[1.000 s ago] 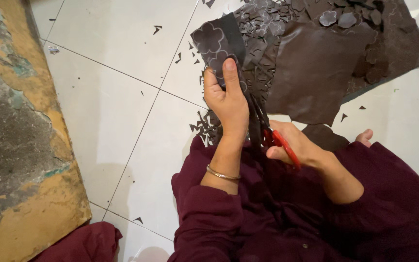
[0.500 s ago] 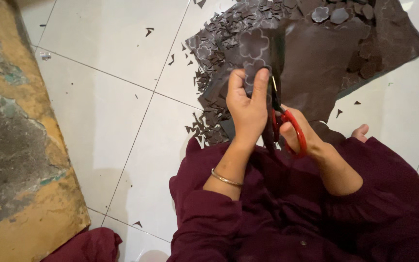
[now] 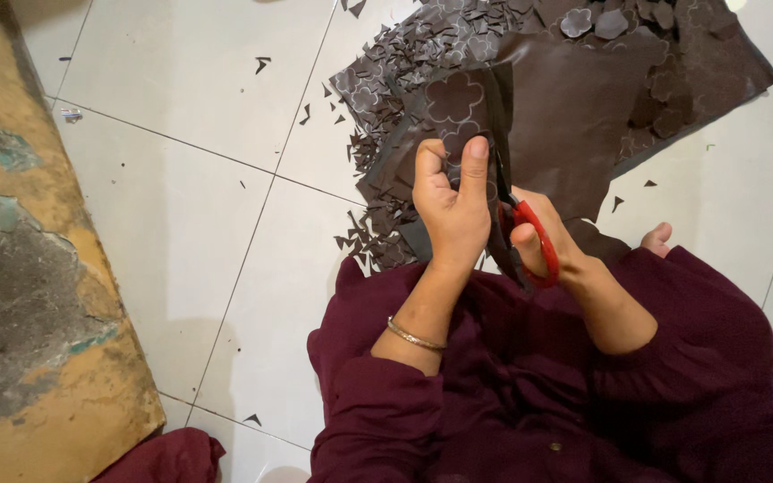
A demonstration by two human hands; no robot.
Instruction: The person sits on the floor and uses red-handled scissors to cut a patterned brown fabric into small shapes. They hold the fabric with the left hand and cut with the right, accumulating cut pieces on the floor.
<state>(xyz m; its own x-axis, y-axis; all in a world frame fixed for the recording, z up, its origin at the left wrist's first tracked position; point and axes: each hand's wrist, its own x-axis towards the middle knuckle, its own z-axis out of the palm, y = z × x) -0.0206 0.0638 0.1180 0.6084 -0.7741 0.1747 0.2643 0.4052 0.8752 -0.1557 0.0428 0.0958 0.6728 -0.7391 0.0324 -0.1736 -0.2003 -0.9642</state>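
Left hand: the left hand (image 3: 451, 207) is held up in the middle of the view, with the back of it toward the camera. The wrist bends up from a dark red sleeve and wears a thin gold bangle (image 3: 413, 336).
Left fingers: they are curled shut around a dark brown piece (image 3: 458, 112) with flower shapes drawn on it. The thumb points straight up and presses flat on the near edge of the piece.
Right hand: the right hand (image 3: 543, 240) sits just right of the left hand, a bit lower. Its fingers go through the red handles of the scissors (image 3: 530, 234) and close on them.
Scissors: the dark blades point up, right beside the left thumb, along the right edge of the piece. How far the blades are open, I cannot tell.
Brown piece: it stands up above the left fingers, far from the body.
Floor: a big brown sheet (image 3: 583, 116) lies on the white tiles (image 3: 181, 206) behind the hands, with many small brown scraps (image 3: 373, 237) to the left.
Left side: a worn yellow and grey slab (image 3: 29, 295).
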